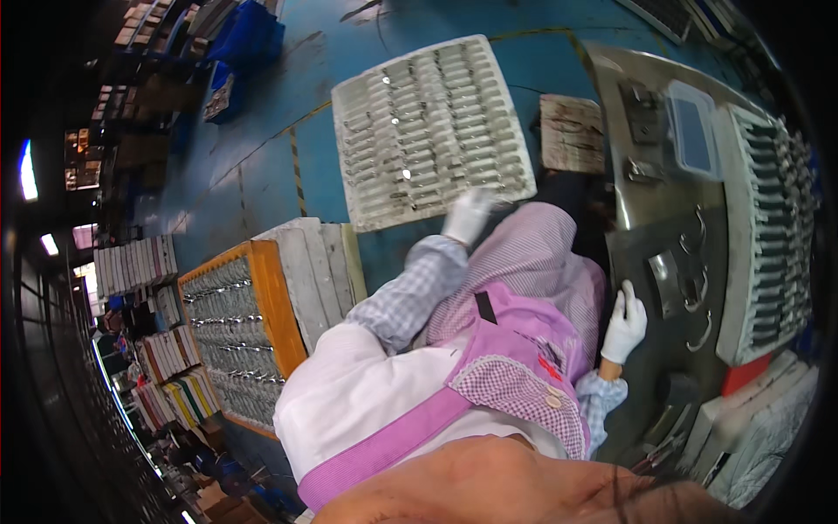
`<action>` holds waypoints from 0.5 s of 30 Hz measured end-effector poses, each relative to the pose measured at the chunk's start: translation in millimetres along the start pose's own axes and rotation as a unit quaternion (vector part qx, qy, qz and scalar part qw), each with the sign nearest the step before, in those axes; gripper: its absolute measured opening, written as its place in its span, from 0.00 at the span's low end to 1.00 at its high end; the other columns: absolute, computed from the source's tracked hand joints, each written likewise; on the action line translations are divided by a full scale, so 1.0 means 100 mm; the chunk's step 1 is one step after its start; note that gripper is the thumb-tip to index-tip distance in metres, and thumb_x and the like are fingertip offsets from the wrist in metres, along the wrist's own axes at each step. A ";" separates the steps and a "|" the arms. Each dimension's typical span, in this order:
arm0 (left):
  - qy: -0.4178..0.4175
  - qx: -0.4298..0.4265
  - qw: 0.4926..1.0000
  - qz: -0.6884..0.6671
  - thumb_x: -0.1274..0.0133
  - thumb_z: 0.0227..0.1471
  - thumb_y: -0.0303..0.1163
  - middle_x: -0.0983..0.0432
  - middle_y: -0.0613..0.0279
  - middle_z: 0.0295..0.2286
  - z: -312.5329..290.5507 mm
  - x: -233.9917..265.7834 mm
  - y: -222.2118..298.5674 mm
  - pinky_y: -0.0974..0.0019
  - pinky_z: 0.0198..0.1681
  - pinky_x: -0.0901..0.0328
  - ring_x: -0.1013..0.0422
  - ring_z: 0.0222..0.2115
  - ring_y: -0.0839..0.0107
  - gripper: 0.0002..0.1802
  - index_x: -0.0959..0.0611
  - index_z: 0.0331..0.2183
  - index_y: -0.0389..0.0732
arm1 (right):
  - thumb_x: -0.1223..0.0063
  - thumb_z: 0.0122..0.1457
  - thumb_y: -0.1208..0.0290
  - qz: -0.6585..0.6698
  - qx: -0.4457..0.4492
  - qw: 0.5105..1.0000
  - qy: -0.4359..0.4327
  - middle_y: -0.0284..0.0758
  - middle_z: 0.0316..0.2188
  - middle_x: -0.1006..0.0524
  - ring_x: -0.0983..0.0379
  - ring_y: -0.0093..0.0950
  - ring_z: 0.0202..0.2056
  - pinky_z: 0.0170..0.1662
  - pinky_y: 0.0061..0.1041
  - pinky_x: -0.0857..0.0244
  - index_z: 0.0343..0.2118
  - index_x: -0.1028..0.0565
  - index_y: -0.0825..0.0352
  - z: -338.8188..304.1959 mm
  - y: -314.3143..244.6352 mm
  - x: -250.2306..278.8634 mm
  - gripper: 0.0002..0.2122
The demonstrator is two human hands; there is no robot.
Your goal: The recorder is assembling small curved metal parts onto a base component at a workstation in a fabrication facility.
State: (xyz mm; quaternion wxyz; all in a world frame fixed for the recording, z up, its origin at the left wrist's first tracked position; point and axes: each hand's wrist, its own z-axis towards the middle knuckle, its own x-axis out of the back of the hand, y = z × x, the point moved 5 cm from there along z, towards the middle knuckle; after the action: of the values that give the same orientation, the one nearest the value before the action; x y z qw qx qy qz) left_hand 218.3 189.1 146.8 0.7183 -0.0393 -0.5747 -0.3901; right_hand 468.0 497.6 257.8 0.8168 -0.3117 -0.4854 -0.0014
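My left hand (471,216), in a white glove, is at the near edge of a large white moulded tray (345,96). Rows of small shiny metal parts (419,131) lie in the tray's slots. That hand is blurred, so its fingers and anything in them cannot be made out. My right hand (623,325), also white-gloved, is at the edge of a metal workbench (615,70), its fingers stretched out with nothing visible in them. Just beyond it on the bench are a flat metal block (665,284) and several curved metal pieces (701,332).
Beside the bench stands a wooden stool (572,131). Metal fixtures (642,113), a clear plastic box (694,131) and a white tray of metal parts (742,306) sit on the bench. To my left are stacked trays (319,262) and an orange-framed rack (266,288). Blue bins (249,35) stand far left.
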 end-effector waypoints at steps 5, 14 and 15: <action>0.008 0.428 0.902 0.060 0.46 0.58 0.42 0.21 0.40 0.39 -0.61 0.74 -2.64 0.49 0.46 0.32 0.26 0.43 0.44 0.20 0.19 0.42 0.34 | 0.43 0.62 0.66 -0.137 -0.053 0.988 -0.045 0.33 0.26 0.25 0.28 0.35 0.29 0.36 0.36 0.34 0.45 0.18 0.54 0.15 -0.07 -0.22 0.10; 0.089 0.494 0.857 0.120 0.41 0.51 0.37 0.18 0.53 0.40 -1.07 0.87 -3.76 0.53 0.45 0.30 0.23 0.41 0.53 0.15 0.14 0.41 0.44 | 0.50 0.66 0.66 0.069 -0.350 0.928 0.110 0.37 0.45 0.18 0.20 0.26 0.40 0.41 0.26 0.26 0.51 0.22 0.68 0.24 1.09 1.16 0.15; 0.098 0.487 0.848 0.183 0.43 0.51 0.37 0.18 0.51 0.40 -1.01 0.74 -3.60 0.52 0.45 0.30 0.23 0.40 0.52 0.15 0.14 0.41 0.44 | 0.49 0.65 0.63 0.098 -0.363 0.914 0.149 0.40 0.46 0.19 0.20 0.31 0.43 0.45 0.29 0.26 0.52 0.23 0.67 0.18 1.33 1.46 0.17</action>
State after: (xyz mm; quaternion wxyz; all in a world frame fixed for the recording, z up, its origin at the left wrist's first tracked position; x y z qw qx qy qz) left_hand 83.4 -149.6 35.4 0.7562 0.2491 -0.6001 0.0768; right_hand 571.4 658.2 312.0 0.7063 -0.6290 -0.2909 -0.1444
